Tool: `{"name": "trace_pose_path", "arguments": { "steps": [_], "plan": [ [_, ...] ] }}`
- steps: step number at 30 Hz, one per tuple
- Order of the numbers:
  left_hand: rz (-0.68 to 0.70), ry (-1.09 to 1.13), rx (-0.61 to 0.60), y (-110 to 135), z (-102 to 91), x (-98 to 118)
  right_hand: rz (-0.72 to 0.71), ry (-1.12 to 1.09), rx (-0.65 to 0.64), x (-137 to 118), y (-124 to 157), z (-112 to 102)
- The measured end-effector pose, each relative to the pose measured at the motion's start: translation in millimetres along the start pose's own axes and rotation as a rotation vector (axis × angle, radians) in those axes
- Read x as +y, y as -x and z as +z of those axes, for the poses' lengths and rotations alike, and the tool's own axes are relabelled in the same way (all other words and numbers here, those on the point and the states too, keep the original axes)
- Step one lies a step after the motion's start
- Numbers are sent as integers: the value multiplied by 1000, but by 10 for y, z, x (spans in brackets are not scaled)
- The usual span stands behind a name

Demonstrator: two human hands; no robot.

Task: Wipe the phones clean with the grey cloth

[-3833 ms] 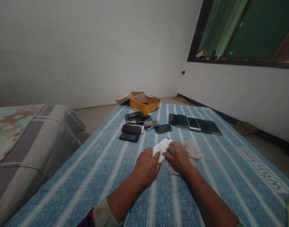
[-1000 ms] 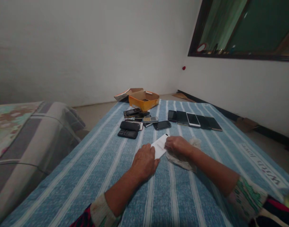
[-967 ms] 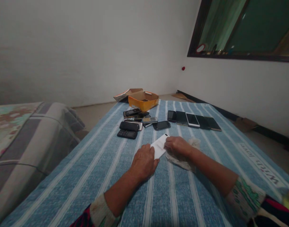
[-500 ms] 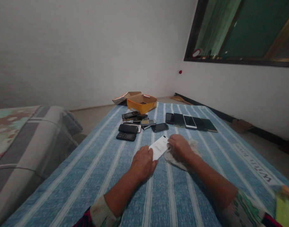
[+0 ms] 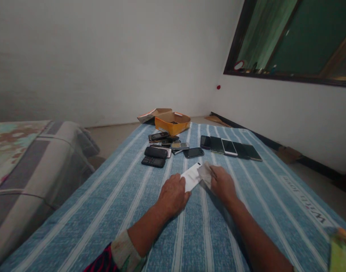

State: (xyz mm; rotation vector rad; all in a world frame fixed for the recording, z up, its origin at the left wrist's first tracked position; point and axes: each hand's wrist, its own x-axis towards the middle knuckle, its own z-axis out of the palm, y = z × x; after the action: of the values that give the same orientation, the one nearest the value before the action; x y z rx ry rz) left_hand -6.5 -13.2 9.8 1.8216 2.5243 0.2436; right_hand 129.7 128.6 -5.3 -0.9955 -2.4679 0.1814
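Observation:
A white smartphone lies back side up on the blue striped cloth, its camera end pointing away from me. My left hand is closed around its near left end. A pale grey cloth is bunched in the fingers of my right hand, and it touches or hangs just over the phone's far right edge. Beyond the phone, a black touchscreen phone lies flat. Left of it is a loose pile of several older phones, among them a silver keypad phone and a black keypad phone.
Several smartphones form a row at the right, including a white-framed phone. An open orange box stands at the far end of the striped cloth. A covered bed is at the left. A yellow-green item sits at the lower right.
My right hand has picked up the pale cloth from the striped surface and brought it to the phone's right edge. My left hand keeps its hold on the phone. The view has shifted slightly.

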Motion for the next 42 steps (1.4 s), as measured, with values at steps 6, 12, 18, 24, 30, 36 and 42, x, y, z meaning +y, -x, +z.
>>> {"name": "trace_pose_path", "arguments": {
  "steps": [6, 12, 18, 24, 30, 36, 42],
  "plan": [
    [-13, 61, 48, 2, 68, -33, -460, -239, -77, -412, 117, 388],
    [-27, 74, 41, 9, 49, -25, -282, -145, -121, -197, 107, 321],
    [-25, 97, 29, 8, 40, -31, -464, -205, -187, -288, 233, 180],
    [-19, 95, 47, 5, 26, -25, -287, -145, -140, -237, 138, 202],
    [-21, 75, 41, -2, 10, -23, -393, -216, -169, -304, 154, 292],
    [-38, 71, 22, 3, -27, -3, -185, -116, -150, -276, 1, 287],
    [-26, 92, 59, -22, 13, -18, -441, -188, -182, -467, 46, 321]
  ]
}}
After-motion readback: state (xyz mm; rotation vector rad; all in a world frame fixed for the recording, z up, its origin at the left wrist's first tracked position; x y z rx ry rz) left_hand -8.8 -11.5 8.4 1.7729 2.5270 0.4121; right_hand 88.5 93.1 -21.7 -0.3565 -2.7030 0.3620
